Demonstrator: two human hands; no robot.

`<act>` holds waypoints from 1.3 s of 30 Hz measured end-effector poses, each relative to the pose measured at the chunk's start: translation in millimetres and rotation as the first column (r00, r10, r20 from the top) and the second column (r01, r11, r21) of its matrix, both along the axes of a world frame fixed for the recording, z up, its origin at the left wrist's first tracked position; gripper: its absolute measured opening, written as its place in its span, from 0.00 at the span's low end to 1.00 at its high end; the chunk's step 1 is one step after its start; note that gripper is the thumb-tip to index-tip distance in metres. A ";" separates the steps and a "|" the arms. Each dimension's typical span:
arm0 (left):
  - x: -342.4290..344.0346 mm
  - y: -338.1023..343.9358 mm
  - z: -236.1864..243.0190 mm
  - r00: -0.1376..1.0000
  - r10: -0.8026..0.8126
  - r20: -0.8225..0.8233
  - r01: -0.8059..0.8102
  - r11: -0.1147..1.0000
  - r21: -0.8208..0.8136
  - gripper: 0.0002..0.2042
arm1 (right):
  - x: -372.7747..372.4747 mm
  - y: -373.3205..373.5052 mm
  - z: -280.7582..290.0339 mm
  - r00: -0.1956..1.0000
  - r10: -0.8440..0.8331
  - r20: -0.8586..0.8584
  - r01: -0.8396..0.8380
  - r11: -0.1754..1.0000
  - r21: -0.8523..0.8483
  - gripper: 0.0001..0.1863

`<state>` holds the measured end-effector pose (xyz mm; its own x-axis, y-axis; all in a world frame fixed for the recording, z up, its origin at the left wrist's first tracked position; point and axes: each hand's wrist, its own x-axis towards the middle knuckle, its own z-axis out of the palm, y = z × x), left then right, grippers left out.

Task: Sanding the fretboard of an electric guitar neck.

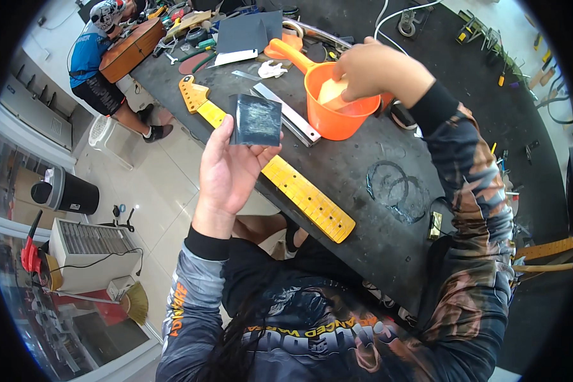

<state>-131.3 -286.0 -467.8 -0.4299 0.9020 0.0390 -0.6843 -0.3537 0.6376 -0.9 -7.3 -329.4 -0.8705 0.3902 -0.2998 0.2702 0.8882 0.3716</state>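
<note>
My left hand [226,169] holds a dark square of sandpaper [256,120], its face streaked with pale dust, thumb along one edge and fingers behind. Under that hand a guitar neck [309,198] with a yellow fretboard and dark dots lies slantwise on the bench, its headstock [193,93] toward the far left. My right hand [374,71] reaches over the rim of an orange dipper [337,125], fingers bent down inside it. A pale orange piece [332,93] shows at those fingertips; its kind is unclear, and the hand partly hides it.
Metal straightedges [288,114] lie beside the dipper on the dark bench [344,162]. Wet rings [396,191] mark its right part. Dark sheets [249,33], a crumpled white cloth [272,69] and tools crowd the far side. Another person [90,54] bends over an acoustic guitar [132,49] at far left.
</note>
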 end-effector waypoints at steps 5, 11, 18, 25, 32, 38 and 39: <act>-27.7 30.3 25.5 0.996 -0.004 -0.093 0.000 0.999 -0.041 0.23 | 46.1 7.6 21.7 0.961 -0.063 -0.268 0.037 0.994 -0.100 0.28; -44.6 109.4 64.5 0.644 -0.018 -0.765 -0.137 0.981 -0.138 0.22 | 102.3 40.1 13.3 0.797 -0.403 -0.450 0.026 0.766 -0.642 0.26; -16.1 168.0 85.2 -0.083 -0.246 -0.966 -0.283 0.935 -0.214 0.30 | 140.5 9.6 -31.0 0.452 -0.702 -0.550 -0.139 0.554 -0.821 0.23; 1.3 201.2 87.9 -0.488 -0.377 -0.787 -0.340 0.913 -0.226 0.17 | 124.1 9.8 -38.2 0.444 -0.716 -0.539 -0.184 0.516 -0.836 0.25; 11.0 230.7 70.8 -0.570 -0.488 -0.661 -0.307 0.873 -0.379 0.18 | 109.4 24.6 -36.0 0.510 -0.620 -0.597 -0.083 0.655 -0.751 0.22; 16.5 237.1 60.8 -0.633 -0.515 -0.578 -0.265 0.846 -0.463 0.21 | 119.2 25.1 -47.9 0.521 -0.565 -0.639 -0.097 0.705 -0.702 0.16; 17.6 238.0 58.7 -0.663 -0.481 -0.573 -0.259 0.866 -0.428 0.21 | 125.6 29.7 -56.1 0.537 -0.371 -0.758 -0.161 0.836 -0.524 0.16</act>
<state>-113.7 -48.1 -409.1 0.0794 0.9828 -0.1669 0.9932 -0.0636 0.0979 124.7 22.4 -385.5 -0.7784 0.5287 0.3385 0.3097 0.7925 -0.5254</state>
